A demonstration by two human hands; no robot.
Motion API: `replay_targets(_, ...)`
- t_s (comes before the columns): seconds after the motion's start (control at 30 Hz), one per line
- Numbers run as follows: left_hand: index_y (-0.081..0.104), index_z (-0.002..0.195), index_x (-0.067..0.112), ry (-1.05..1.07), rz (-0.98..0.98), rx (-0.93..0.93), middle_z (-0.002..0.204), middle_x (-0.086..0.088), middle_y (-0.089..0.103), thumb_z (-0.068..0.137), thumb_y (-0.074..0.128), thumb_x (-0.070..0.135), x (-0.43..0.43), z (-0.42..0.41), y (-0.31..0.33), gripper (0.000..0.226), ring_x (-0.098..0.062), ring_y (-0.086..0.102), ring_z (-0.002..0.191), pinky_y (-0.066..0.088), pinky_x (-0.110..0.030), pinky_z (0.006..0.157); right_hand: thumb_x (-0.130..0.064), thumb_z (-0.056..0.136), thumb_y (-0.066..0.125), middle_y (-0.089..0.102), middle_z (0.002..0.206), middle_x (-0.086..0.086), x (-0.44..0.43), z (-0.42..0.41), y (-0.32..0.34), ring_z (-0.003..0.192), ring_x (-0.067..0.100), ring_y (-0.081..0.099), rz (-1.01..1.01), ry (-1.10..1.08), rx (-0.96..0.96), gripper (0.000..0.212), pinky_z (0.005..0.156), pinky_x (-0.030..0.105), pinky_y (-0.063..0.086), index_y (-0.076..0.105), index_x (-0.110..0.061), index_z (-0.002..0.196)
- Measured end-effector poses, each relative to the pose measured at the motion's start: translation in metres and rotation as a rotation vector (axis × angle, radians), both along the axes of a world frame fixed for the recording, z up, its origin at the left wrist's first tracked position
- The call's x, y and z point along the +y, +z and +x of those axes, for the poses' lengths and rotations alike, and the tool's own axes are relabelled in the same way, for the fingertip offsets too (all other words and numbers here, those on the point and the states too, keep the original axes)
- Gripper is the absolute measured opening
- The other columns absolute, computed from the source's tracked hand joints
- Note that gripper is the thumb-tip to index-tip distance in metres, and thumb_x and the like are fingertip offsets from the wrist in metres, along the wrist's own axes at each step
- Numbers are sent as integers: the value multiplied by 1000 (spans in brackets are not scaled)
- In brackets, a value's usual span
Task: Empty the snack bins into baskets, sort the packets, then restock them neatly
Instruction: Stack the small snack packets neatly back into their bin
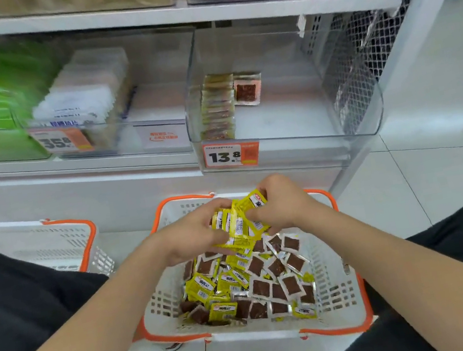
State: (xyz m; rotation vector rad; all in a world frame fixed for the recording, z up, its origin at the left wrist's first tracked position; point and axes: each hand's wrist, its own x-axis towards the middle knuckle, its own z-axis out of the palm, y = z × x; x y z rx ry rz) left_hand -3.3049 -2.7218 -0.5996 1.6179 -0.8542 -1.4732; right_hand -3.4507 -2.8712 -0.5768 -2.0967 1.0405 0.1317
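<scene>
Shop floor, both hands [193,232] [279,204] curled round yellow pkts [238,224] over basket [333,296]

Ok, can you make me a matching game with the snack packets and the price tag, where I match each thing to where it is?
Things:
1. bunch of yellow packets
2. loose packets
3. row of packets
4. 13.8 price tag

Places:
A. on the front of the clear bin
B. standing inside the clear bin, by its left wall
C. held between the left hand and the right hand
D. piled in the middle basket

Pairs: 1-C, 2-D, 3-B, 4-A.
</scene>
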Motion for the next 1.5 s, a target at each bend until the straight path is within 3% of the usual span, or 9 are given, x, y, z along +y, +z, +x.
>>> replay_targets(0.17,58,133,28,318,-72,161,132,-28,61,94,53,-16,1,-12,-7,59,-33,73,106,60,-53,96,-15,85,81,72,94,27,10,-8,2,58,35,75,301,-498,-303,34,68,60,63,62,10,98)
replay_targets(0.37,56,128,36,612,-244,59,114,-8,75,101,52,1,-13,-49,-1,44,-23,76,94,60,-51,92,-29,100,71,77,73,14,46,-7,6,54,24,72,607,-622,-389,30,45,28,54,70,1,101)
replay_targets(0.6,60,126,34,625,-345,-4,110,-12,73,103,44,-1,-9,-39,6,46,-32,68,93,55,-52,87,-37,101,70,77,81,17,39,-15,24,56,20,69,733,-421,-256,37,47,25,53,70,0,107)
replay_targets(0.73,56,129,38,548,-338,-207,106,-12,73,104,39,1,-5,-34,12,48,-48,64,92,55,-61,86,-53,95,71,66,62,8,32,-17,24,45,21,60,372,-268,-74,50,46,23,46,61,-4,95)
replay_targets(0.9,55,126,40,558,-317,-320,98,-15,71,105,40,5,-2,-37,13,43,-46,63,82,56,-57,73,-30,101,67,72,74,10,22,-16,23,50,23,71,-59,-137,-141,18,56,37,61,56,-22,111)
replay_targets(1.07,57,125,41,607,-235,-186,108,-16,72,105,37,5,-5,-37,6,46,-51,66,98,55,-71,84,-14,105,60,71,103,18,29,-11,30,69,29,78,345,-328,-417,22,72,50,66,43,-16,120)
replay_targets(1.2,59,122,43,642,-241,-159,98,-13,69,106,38,8,-7,-47,7,44,-32,62,78,57,-56,76,-24,105,57,70,79,6,38,-11,19,72,27,74,-133,-95,-288,29,66,42,60,44,-29,132)
replay_targets(1.3,57,122,43,673,-257,-211,85,-14,54,105,37,8,-6,-52,11,44,-20,45,70,43,-39,67,-36,106,54,60,82,4,40,-12,17,79,26,55,-410,8,-106,22,59,36,37,53,-14,103)
replay_targets(1.5,57,124,36,703,-344,-4,106,-28,61,94,37,23,-8,-67,23,39,-28,54,83,47,-47,71,-37,105,46,71,75,0,46,-6,11,64,10,68,-90,-93,-277,40,57,32,47,45,-18,140)
